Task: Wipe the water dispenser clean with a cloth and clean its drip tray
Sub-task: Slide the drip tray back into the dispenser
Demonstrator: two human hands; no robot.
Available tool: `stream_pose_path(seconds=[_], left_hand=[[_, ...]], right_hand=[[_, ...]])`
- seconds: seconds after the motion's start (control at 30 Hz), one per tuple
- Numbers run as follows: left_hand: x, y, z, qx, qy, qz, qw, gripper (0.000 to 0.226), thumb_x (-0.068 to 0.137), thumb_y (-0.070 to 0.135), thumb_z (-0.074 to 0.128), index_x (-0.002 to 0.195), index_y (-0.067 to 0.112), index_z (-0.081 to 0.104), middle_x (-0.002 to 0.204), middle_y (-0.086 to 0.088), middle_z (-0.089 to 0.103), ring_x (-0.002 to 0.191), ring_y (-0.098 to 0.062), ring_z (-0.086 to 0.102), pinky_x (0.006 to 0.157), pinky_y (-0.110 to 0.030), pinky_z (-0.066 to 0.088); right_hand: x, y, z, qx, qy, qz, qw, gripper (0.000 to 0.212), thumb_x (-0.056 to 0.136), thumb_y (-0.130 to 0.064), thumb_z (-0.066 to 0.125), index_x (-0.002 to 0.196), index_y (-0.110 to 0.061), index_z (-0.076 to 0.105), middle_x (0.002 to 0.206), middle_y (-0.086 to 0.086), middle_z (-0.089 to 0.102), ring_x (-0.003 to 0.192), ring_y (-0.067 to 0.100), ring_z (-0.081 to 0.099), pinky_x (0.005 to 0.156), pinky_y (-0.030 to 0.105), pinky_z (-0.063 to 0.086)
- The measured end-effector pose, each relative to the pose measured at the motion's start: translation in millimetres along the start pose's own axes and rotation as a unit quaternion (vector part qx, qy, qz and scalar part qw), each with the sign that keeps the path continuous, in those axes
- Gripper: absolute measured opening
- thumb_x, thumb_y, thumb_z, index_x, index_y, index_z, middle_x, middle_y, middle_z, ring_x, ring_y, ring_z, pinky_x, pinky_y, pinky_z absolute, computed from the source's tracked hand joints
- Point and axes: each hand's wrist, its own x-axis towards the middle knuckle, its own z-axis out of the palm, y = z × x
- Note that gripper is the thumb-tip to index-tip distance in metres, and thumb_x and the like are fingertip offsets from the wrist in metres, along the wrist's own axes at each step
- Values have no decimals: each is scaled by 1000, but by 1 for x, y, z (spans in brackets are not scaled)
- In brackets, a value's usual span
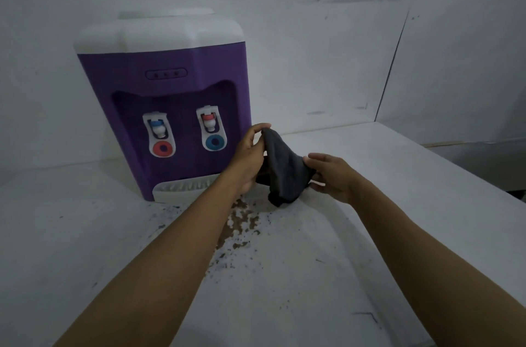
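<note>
A purple water dispenser (168, 96) with a white top stands on the left of a white table (85, 233). It has two white taps and a white drip tray (179, 188) at its base. Just right of the tray, both hands hold a dark grey cloth (281, 170) above the table. My left hand (250, 159) pinches the cloth's upper corner between thumb and fingers. My right hand (330, 178) grips the cloth's right edge. The cloth hangs bunched between them.
Brown and dark speckled stains (242, 233) cover the table in front of the dispenser. A white wall (313, 47) rises close behind. The table's right edge (469, 173) runs diagonally, with a lower grey floor beyond it.
</note>
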Motion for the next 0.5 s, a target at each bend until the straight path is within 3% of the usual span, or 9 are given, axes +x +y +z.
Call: stream_pose_path(seconds=[0.13,0.23,0.33,0.43,0.5], left_hand=[[6,-1,4,-4,-12,-27,1000,18,99,40,51,115,45,57,112,-2,65,97,-21,63,78,-38,58],[10,2,9,-23,9,-16,1000,25,100,18,48,117,33,57,97,-6,67,85,-20,63,62,-30,54],[19,8,13,-10,19,1,1000,32,92,0,42,111,18,59,99,-11,66,92,-24,63,71,-33,54],[27,14,20,38,50,26,998,27,92,6,44,108,17,61,111,-7,63,105,-24,59,84,-36,53],[34,14,24,84,54,57,993,22,92,11,58,112,18,60,111,-2,62,105,-17,59,87,-31,53]], right_hand=[[-5,-11,-5,90,-3,-52,995,36,92,-13,60,126,-15,52,119,11,58,105,26,58,85,39,52],[-3,-19,-10,69,51,-149,985,42,89,-6,62,128,-17,51,120,10,56,106,21,57,91,36,52],[-1,-29,-24,-21,100,-225,969,49,86,-3,65,125,-30,53,129,2,52,121,17,48,100,37,47],[3,-40,-39,19,106,-198,974,48,83,-2,67,123,-27,57,129,2,53,118,21,51,96,37,49],[6,-40,-44,57,100,-149,982,41,85,-10,66,124,-18,58,126,6,56,111,22,55,88,32,50]])
